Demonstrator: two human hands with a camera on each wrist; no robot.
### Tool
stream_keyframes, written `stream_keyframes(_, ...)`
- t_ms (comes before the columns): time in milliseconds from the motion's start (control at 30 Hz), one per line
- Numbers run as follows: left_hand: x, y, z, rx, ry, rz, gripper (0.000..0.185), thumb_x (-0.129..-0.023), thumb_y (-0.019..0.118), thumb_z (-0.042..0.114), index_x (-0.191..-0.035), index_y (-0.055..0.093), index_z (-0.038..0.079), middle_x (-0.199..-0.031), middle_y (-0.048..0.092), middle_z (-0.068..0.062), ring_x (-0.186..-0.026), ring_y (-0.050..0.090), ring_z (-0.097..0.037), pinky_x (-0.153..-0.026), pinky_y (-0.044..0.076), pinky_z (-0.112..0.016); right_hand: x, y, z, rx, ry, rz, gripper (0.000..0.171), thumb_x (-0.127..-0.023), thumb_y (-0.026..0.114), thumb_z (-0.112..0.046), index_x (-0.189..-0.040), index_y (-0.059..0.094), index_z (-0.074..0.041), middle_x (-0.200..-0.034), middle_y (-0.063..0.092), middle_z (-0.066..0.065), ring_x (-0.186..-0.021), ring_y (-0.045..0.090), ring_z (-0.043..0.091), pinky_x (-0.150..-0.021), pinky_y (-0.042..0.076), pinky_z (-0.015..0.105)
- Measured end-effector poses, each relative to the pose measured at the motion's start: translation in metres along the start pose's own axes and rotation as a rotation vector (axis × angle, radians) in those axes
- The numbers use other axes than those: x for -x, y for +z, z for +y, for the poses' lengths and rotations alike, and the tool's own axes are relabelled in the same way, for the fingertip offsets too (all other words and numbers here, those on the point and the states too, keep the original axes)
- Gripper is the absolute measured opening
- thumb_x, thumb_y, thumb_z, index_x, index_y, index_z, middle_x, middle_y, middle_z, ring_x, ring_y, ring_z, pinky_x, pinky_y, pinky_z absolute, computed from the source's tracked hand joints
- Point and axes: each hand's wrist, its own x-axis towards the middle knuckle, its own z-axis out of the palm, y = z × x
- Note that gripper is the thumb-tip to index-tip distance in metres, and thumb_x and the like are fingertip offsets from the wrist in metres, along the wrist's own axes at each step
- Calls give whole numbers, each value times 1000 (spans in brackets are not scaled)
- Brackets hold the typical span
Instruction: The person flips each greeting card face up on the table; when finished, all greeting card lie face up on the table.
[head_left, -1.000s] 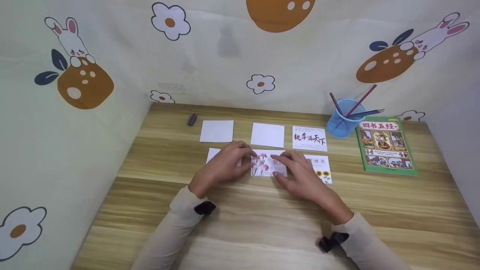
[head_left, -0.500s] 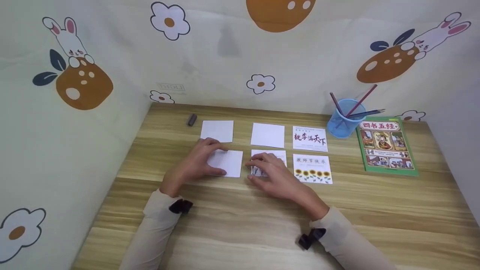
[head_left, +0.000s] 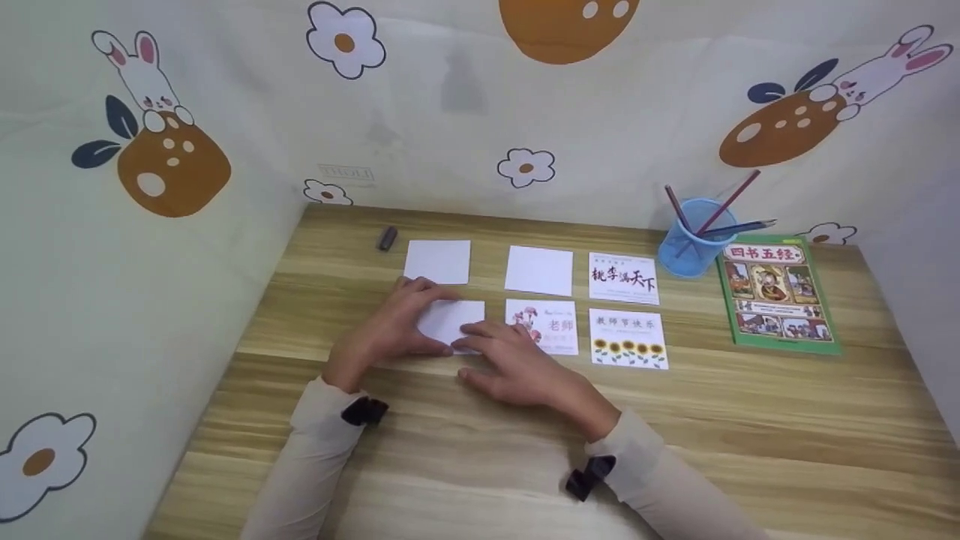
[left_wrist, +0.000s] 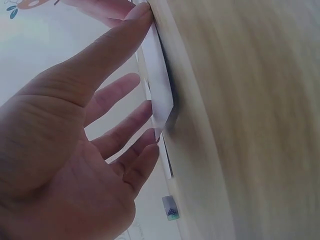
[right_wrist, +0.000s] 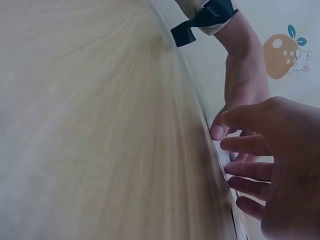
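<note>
In the head view, a blank white card (head_left: 444,316) lies at the left of the near row. My left hand (head_left: 394,322) spans it from the left, thumb at its near edge and fingers at the far side. The left wrist view shows that thumb on the edge of the white card (left_wrist: 160,90), a dark shadow beneath it. My right hand (head_left: 517,367) has its fingertips at the card's near right corner, fingers loosely extended; it partly covers the pink-flower card (head_left: 553,325). A sunflower card (head_left: 628,337) lies further right.
Behind are two blank cards (head_left: 437,262) and a card with red calligraphy (head_left: 622,277). A blue pen cup (head_left: 690,259) with several pencils stands at the back right beside a green-edged booklet (head_left: 780,296). A small dark block (head_left: 387,238) lies at the back left.
Both hands have left the pink-flower card. The left hand moved first to the blank card on the left and stays there; the right hand slid left to join it.
</note>
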Motion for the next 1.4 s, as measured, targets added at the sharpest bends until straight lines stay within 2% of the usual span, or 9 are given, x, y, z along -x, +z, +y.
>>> stream_keyframes(133, 2, -5, 0, 45, 28, 5, 75, -82, 95, 20, -149, 64, 13, -146, 68, -10, -134, 51, -36, -119, 41, -54, 1, 1, 2, -27, -12, 20, 53, -106, 66, -41, -153, 61, -16, -164, 54, 9, -156, 45, 30, -129, 31, 62)
stream_keyframes(300, 4, -13, 2, 236, 108, 42, 60, -91, 84, 5, -146, 63, 4, -131, 74, -19, -120, 68, -37, -108, 50, -56, 1, 2, 1, -45, -27, 54, 61, -106, 67, -40, -159, 53, -13, -165, 53, 10, -155, 48, 30, -128, 38, 53)
stream_keyframes(367, 3, -14, 6, 323, 102, 61, 51, -97, 79, 8, -145, 64, 5, -124, 74, -20, -114, 71, -34, -99, 56, -53, -1, 1, 0, -80, -20, 72, 67, -107, 65, -44, -163, 47, -13, -164, 55, 9, -149, 54, 27, -124, 44, 49)
stream_keyframes(533, -1, -14, 16, 494, 67, 85, 37, -109, 66, 31, -143, 68, 15, -128, 71, -13, -118, 69, -23, -103, 59, -44, -5, -2, -1, -270, 26, 133, 79, -106, 62, -59, -169, 37, -19, -161, 58, 4, -137, 64, 21, -114, 54, 43)
stream_keyframes(700, -2, -13, 16, 614, 95, 95, 39, -109, 67, 30, -146, 65, 17, -123, 68, -13, -107, 75, -24, -98, 63, -45, -8, -4, -1, -429, 29, 193, 70, -109, 57, -56, -168, 38, -24, -157, 62, 0, -137, 67, 19, -118, 52, 43)
stream_keyframes(867, -3, -10, 12, 466, 143, 139, 57, -95, 86, 25, -147, 65, 14, -134, 66, -13, -118, 69, -28, -104, 60, -47, -9, -5, -2, -484, 26, 215, 60, -112, 56, -45, -162, 48, -13, -146, 70, 5, -130, 70, 15, -113, 55, 36)
stream_keyframes(1033, -2, -8, 9, 331, 93, 126, 60, -91, 88, 19, -146, 65, 11, -145, 62, -14, -134, 59, -33, -120, 47, -54, -9, -3, 0, -493, 9, 215, 61, -107, 66, -20, -161, 43, -3, -149, 67, 14, -126, 73, 21, -108, 58, 32)
stream_keyframes(1200, -3, -6, 5, 282, 30, 79, 50, -92, 85, 10, -140, 69, 6, -132, 71, -14, -124, 66, -31, -114, 52, -51, -7, -2, 2, -381, 13, 321, 84, -101, 72, -13, -170, 25, -2, -157, 58, 18, -137, 64, 28, -119, 51, 45)
stream_keyframes(1400, -4, -4, 4, 179, -18, 96, 49, -92, 84, 10, -139, 70, 6, -122, 68, -16, -113, 64, -31, -105, 55, -50, -7, -3, 5, -188, 19, 387, 66, -103, 72, -23, -161, 46, -8, -155, 58, 12, -140, 59, 28, -121, 47, 49)
